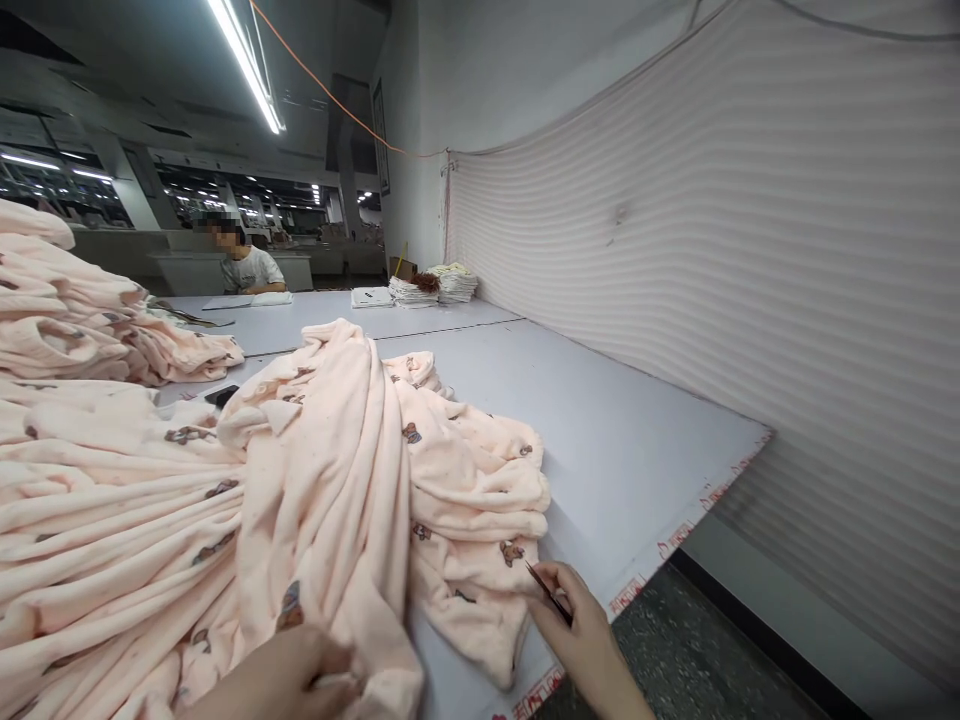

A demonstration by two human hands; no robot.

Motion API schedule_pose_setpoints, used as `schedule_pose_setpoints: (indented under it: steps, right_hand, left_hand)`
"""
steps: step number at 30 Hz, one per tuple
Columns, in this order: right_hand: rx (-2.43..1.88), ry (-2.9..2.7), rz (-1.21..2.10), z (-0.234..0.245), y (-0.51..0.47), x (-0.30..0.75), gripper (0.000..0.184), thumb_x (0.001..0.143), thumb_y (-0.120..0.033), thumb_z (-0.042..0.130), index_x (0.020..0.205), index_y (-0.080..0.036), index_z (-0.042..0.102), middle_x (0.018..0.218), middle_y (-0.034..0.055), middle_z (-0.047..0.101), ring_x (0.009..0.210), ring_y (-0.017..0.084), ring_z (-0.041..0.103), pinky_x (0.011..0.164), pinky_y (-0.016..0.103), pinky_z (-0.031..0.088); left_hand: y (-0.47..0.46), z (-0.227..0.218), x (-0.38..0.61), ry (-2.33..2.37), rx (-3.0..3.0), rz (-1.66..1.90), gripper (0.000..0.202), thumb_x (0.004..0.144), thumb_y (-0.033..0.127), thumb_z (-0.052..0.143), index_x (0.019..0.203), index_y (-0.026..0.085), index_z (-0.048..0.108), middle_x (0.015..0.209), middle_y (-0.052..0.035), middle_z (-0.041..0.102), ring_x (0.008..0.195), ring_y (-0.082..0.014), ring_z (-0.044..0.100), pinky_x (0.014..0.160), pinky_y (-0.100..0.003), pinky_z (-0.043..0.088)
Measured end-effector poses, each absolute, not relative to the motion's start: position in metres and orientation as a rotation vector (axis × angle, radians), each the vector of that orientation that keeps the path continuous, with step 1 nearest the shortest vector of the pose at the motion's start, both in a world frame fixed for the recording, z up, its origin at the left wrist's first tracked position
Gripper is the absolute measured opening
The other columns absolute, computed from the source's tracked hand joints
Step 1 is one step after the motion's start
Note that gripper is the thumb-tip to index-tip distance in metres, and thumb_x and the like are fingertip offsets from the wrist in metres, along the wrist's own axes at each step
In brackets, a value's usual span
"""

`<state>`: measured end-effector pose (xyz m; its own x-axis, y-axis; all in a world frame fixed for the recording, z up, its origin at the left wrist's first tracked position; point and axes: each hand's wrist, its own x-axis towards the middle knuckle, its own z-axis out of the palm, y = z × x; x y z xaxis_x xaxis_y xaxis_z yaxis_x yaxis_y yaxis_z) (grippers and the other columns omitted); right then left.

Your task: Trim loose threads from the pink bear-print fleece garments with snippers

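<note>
Along the near edge of the desk (600, 430), the cloth (330, 480) lies with its long folds running away from the left hand (296, 668), its grip closed on their near end, while the right hand (585, 635) pinches a thin tool (551, 595).

At the bottom of the frame, left of centre, the left hand (300, 672) grips pink cloth (322, 480) with a printed pattern. Lower right of centre, the right hand (574, 620) holds a thin, dark, pointed tool (553, 594) at the cloth's right edge. The cloth spreads across the lower left on a pale table (622, 450); a second heap (67, 300) fills the left edge. A seated person (256, 268) is upper left, white stacks (412, 293) stand top centre, and a striped sheet (675, 220) covers the right.
</note>
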<state>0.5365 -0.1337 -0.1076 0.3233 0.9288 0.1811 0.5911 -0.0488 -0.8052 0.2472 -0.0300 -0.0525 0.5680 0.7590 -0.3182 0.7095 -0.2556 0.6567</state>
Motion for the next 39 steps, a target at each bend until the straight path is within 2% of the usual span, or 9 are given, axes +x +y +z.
schedule_pose_setpoints:
  steps: [3, 6, 12, 17, 21, 26, 29, 33, 39]
  right_hand:
    - [-1.919, -1.414, 0.425, -0.13, -0.135, 0.545, 0.044, 0.076, -0.01, 0.047, 0.116, -0.025, 0.055, 0.094, 0.002, 0.058, 0.083, 0.019, 0.061, 0.071, 0.027, 0.049]
    - [-1.926, -1.453, 0.37, -0.14, -0.136, 0.543, 0.054, 0.077, -0.008, 0.042, 0.126, -0.029, 0.049, 0.101, 0.0027, 0.057, 0.089, 0.02, 0.062, 0.071, 0.028, 0.049]
    - [-1.859, -1.552, 0.328, -0.155, -0.137, 0.544, 0.054, 0.076, -0.009, 0.046, 0.126, -0.03, 0.047, 0.135, 0.0029, 0.048, 0.118, 0.02, 0.054, 0.087, 0.027, 0.049]
    - [-1.952, -1.439, 0.258, -0.159, -0.126, 0.538, 0.025, 0.088, -0.021, 0.041, 0.105, -0.023, 0.059, 0.119, 0.0088, 0.055, 0.102, 0.023, 0.062, 0.078, 0.032, 0.051]
    - [-1.921, -1.528, 0.284, -0.148, -0.123, 0.536, 0.029, 0.084, -0.019, 0.048, 0.106, -0.03, 0.063, 0.139, 0.0061, 0.041, 0.104, 0.023, 0.061, 0.077, 0.033, 0.051]
    - [-1.873, -1.417, 0.387, -0.134, -0.122, 0.527, 0.019, 0.086, -0.021, 0.047, 0.089, -0.023, 0.066, 0.139, 0.0082, 0.043, 0.118, 0.022, 0.053, 0.09, 0.032, 0.047]
    - [-1.868, -1.3, 0.397, -0.134, -0.123, 0.518, 0.02, 0.087, -0.03, 0.048, 0.085, -0.023, 0.067, 0.139, 0.0088, 0.043, 0.123, 0.024, 0.05, 0.096, 0.035, 0.044]
    - [-1.847, -1.168, 0.32, -0.139, -0.128, 0.512, 0.022, 0.086, -0.036, 0.05, 0.082, -0.024, 0.069, 0.134, 0.0096, 0.047, 0.118, 0.026, 0.053, 0.093, 0.037, 0.046]
    - [-1.847, -1.146, -0.032, -0.129, -0.129, 0.512, 0.015, 0.084, -0.034, 0.049, 0.088, -0.024, 0.06, 0.103, 0.0084, 0.057, 0.092, 0.024, 0.063, 0.068, 0.03, 0.052]
  left_hand:
    - [-0.039, -0.066, 0.25, 1.257, 2.527, -0.34, 0.026, 0.078, 0.021, 0.051, 0.077, 0.013, 0.076, 0.077, -0.0158, 0.072, 0.079, -0.0349, 0.066, 0.076, -0.046, 0.044]
    - [-0.055, -0.072, 0.277, 1.111, 2.858, -0.38, 0.026, 0.078, 0.015, 0.053, 0.082, 0.01, 0.077, 0.102, -0.024, 0.07, 0.105, -0.0398, 0.058, 0.091, -0.053, 0.038]
    - [-0.064, -0.059, 0.323, 0.937, 2.618, -0.458, 0.031, 0.076, 0.029, 0.056, 0.097, 0.012, 0.071, 0.095, -0.0195, 0.071, 0.09, -0.0367, 0.064, 0.08, -0.051, 0.046]
    - [-0.061, -0.065, 0.338, 0.923, 2.48, -0.263, 0.031, 0.07, 0.019, 0.052, 0.098, 0.019, 0.067, 0.106, -0.0104, 0.068, 0.099, -0.0284, 0.062, 0.083, -0.037, 0.047]
    - [-0.062, -0.082, 0.325, 0.959, 2.34, -0.304, 0.038, 0.066, 0.02, 0.056, 0.102, 0.021, 0.067, 0.083, -0.0066, 0.073, 0.08, -0.0276, 0.067, 0.07, -0.035, 0.049]
    - [-0.067, -0.1, 0.329, 1.004, 2.01, 0.012, 0.056, 0.066, 0.028, 0.062, 0.121, 0.019, 0.052, 0.098, -0.006, 0.069, 0.079, -0.0216, 0.064, 0.07, -0.03, 0.047]
    - [-0.071, -0.11, 0.347, 0.936, 1.813, 0.381, 0.069, 0.066, 0.024, 0.064, 0.129, 0.016, 0.039, 0.12, -0.0124, 0.059, 0.1, -0.0246, 0.058, 0.087, -0.034, 0.044]
    - [-0.076, -0.125, 0.362, 0.887, 1.626, 0.759, 0.047, 0.075, 0.019, 0.05, 0.121, 0.015, 0.039, 0.118, -0.0134, 0.058, 0.11, -0.024, 0.054, 0.097, -0.038, 0.04]
    - [-0.073, -0.116, 0.347, 0.936, 1.634, 0.981, 0.033, 0.071, 0.021, 0.056, 0.104, 0.018, 0.056, 0.099, -0.0088, 0.064, 0.096, -0.025, 0.058, 0.087, -0.036, 0.043]
